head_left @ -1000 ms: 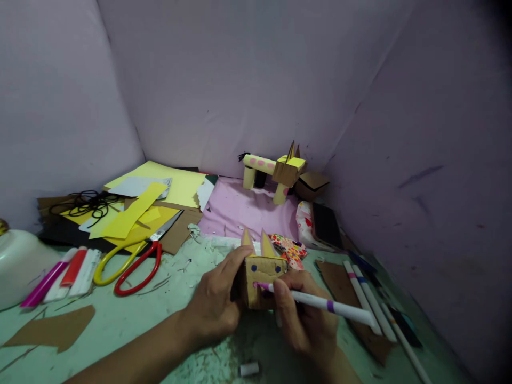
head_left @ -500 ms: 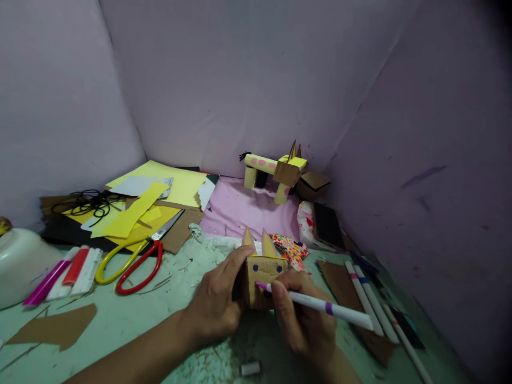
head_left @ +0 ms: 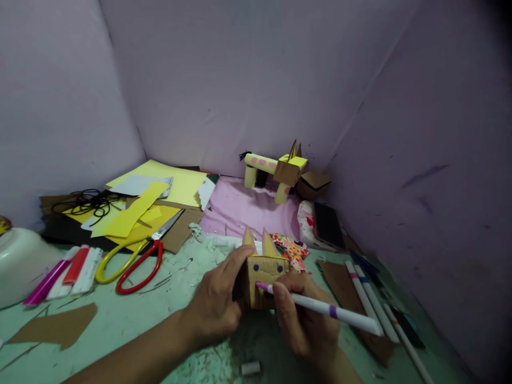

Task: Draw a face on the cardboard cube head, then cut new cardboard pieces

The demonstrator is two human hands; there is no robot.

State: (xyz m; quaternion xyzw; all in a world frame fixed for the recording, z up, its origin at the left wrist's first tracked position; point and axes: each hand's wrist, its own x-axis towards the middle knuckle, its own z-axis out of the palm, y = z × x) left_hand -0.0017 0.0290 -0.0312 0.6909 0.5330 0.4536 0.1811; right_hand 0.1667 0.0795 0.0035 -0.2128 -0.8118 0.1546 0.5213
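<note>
My left hand (head_left: 219,298) grips the left side of a small cardboard box (head_left: 267,265), its forefinger along the top edge. Two pointed yellow ears with pink edges rise from the box, and two dark blue dots mark its front like eyes. Between thumb and fingers, my right hand (head_left: 306,312) pinches a white felt-tip marker (head_left: 336,311) with a purple band. Its purple tip meets the front of the box below the left dot. The lower right of the box is hidden behind my right hand.
Red-and-yellow-handled scissors (head_left: 150,256), marker caps (head_left: 76,273) and yellow paper sheets (head_left: 184,184) lie left. A cardboard-and-paper animal (head_left: 264,161) stands at the back. Several white markers (head_left: 372,301) and a phone (head_left: 328,225) lie right. A small white cylinder (head_left: 250,368) is in front.
The marker's back end has swung slightly right and down with my right hand, its tip staying at nearly the same spot. My left hand and the box have barely moved.
</note>
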